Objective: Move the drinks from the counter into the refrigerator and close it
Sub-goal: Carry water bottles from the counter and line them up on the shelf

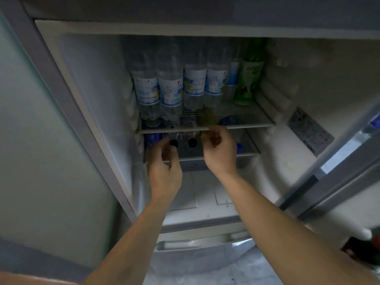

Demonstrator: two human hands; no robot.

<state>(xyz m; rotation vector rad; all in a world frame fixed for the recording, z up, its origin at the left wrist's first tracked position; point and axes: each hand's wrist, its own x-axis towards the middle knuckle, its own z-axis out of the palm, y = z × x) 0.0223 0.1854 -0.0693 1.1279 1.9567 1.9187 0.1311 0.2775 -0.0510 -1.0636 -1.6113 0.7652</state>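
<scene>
The refrigerator point(92, 95) stands open. On its upper wire shelf point(246, 125) several clear water bottles point(170, 87) stand upright beside a green bottle point(248, 79). More drinks lie on the lower shelf point(244, 154) with their caps toward me, among them a blue can point(152, 137) and a black-capped bottle point(192, 142). My left hand point(164, 167) curls round another black-capped bottle point(174, 143) at the left of that shelf. My right hand point(221, 151) grips an amber drink bottle point(206, 135) just under the upper shelf's rim. The picture is blurred.
The open refrigerator door point(337, 161) hangs at the right with items in its rack. A white crisper cover point(185, 194) lies under the lower shelf, and a drawer front point(195, 243) below that. A pale wall point(30, 140) is on the left.
</scene>
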